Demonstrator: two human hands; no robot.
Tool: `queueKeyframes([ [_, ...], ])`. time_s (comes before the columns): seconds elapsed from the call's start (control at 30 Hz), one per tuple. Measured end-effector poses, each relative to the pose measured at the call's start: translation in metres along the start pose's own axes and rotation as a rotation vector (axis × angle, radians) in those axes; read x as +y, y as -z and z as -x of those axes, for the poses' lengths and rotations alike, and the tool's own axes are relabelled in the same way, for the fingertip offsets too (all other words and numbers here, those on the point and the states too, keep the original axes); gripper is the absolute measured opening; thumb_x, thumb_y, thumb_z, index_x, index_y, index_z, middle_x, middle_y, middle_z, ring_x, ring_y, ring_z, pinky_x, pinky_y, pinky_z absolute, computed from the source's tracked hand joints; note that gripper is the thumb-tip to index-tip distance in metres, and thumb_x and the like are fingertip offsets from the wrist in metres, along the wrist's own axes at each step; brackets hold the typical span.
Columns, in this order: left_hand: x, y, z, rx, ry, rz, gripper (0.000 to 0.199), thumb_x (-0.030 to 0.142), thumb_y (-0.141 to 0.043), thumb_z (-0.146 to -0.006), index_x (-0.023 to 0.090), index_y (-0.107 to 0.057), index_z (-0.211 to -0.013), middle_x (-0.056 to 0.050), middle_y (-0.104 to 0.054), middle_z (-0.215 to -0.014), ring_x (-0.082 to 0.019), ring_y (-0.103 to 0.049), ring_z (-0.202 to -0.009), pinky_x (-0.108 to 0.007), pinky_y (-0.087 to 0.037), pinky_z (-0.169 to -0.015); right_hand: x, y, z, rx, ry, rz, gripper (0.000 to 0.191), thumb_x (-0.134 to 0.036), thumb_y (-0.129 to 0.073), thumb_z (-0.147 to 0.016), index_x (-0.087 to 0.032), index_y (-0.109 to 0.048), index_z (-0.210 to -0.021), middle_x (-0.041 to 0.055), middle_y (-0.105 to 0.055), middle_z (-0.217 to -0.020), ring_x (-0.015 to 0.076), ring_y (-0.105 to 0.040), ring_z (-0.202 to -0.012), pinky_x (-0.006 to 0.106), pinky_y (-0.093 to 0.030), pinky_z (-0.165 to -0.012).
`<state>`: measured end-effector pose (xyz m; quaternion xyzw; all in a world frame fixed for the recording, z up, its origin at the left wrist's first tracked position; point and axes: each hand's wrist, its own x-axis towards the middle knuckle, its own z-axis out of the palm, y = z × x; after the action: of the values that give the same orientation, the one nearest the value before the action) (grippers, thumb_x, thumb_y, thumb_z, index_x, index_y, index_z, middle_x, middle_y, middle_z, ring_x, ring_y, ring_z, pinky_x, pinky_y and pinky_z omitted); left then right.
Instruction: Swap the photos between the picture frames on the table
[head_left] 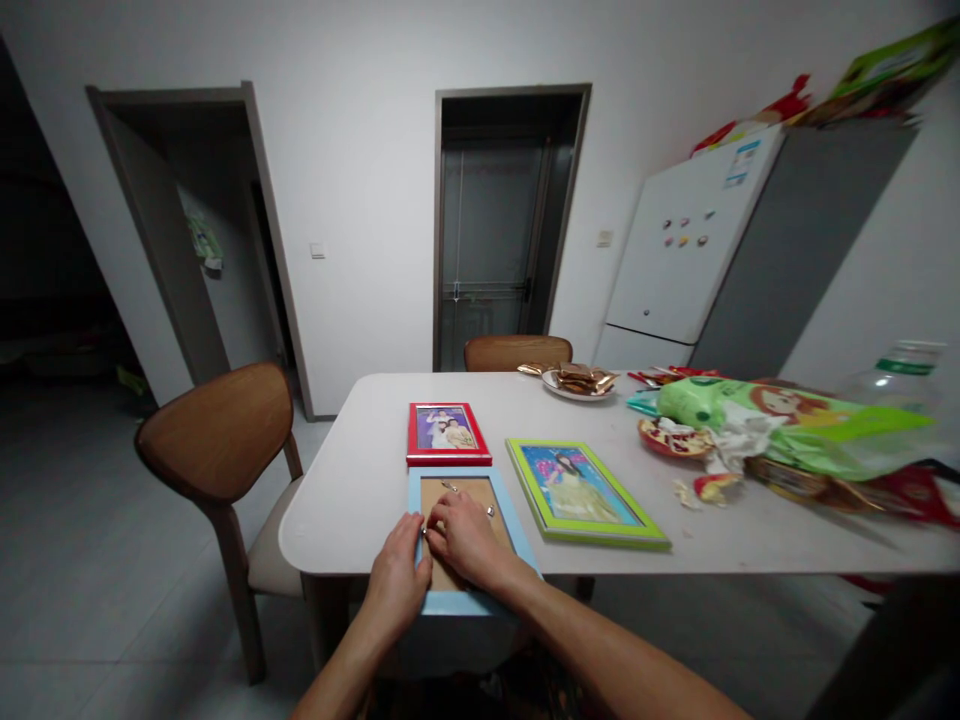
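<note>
A light blue frame (517,530) lies back side up at the table's near edge, its brown backing board (442,577) showing small metal clips (490,511). My left hand (401,572) rests on the frame's left edge, fingers together near a clip on that side. Across the backing reaches my right hand (463,535), its fingertips bent and pressed together at the same left-side clip; whatever is between them is too small to make out. Touching the blue frame's far edge is a red frame (450,461) with a photo. A green frame (600,535) with a picture lies to the right.
The white table (337,480) also bears a plate (577,394) of wrapped snacks, a cut pomegranate (675,440), peel pieces, crumpled tissue and a green bag (810,425). A wooden chair (225,430) stands left, another (517,352) behind the table. The fridge (686,240) is at the back right.
</note>
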<state>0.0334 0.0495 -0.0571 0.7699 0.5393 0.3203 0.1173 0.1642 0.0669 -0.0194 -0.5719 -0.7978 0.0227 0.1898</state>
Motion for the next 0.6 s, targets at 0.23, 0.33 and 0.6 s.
queueKeyframes([
  [0.23, 0.002, 0.005, 0.001, 0.022, 0.054, 0.094, 0.049, 0.014, -0.046, -0.065, 0.012, -0.046, -0.115, -0.012, -0.049, -0.122, -0.02, -0.043, -0.114, -0.032, -0.032, -0.098, 0.011, 0.005, -0.004, -0.005, 0.019, -0.164, 0.02, -0.024, -0.049, -0.073, -0.016, -0.062, -0.085, 0.0081, -0.058, -0.089, 0.0181, -0.049, -0.088, 0.028, -0.035, -0.078],
  [0.33, 0.003, 0.007, 0.001, 0.014, 0.071, 0.123, 0.049, 0.015, -0.046, -0.066, 0.012, -0.046, -0.115, -0.011, -0.048, -0.122, -0.019, -0.043, -0.114, -0.032, -0.032, -0.098, 0.026, 0.024, 0.009, -0.099, 0.159, -0.259, 0.026, -0.017, -0.05, -0.068, -0.018, -0.063, -0.09, 0.0063, -0.057, -0.098, 0.0172, -0.047, -0.095, 0.028, -0.033, -0.084],
  [0.6, 0.003, 0.005, 0.001, 0.032, 0.083, 0.126, 0.049, 0.013, -0.046, -0.066, 0.011, -0.047, -0.114, -0.012, -0.048, -0.122, -0.02, -0.043, -0.114, -0.032, -0.031, -0.099, 0.039, 0.045, 0.041, -0.278, 0.236, -0.327, 0.016, -0.021, -0.06, -0.063, -0.023, -0.068, -0.076, 0.0038, -0.048, -0.114, 0.0196, -0.042, -0.106, 0.031, -0.03, -0.09],
])
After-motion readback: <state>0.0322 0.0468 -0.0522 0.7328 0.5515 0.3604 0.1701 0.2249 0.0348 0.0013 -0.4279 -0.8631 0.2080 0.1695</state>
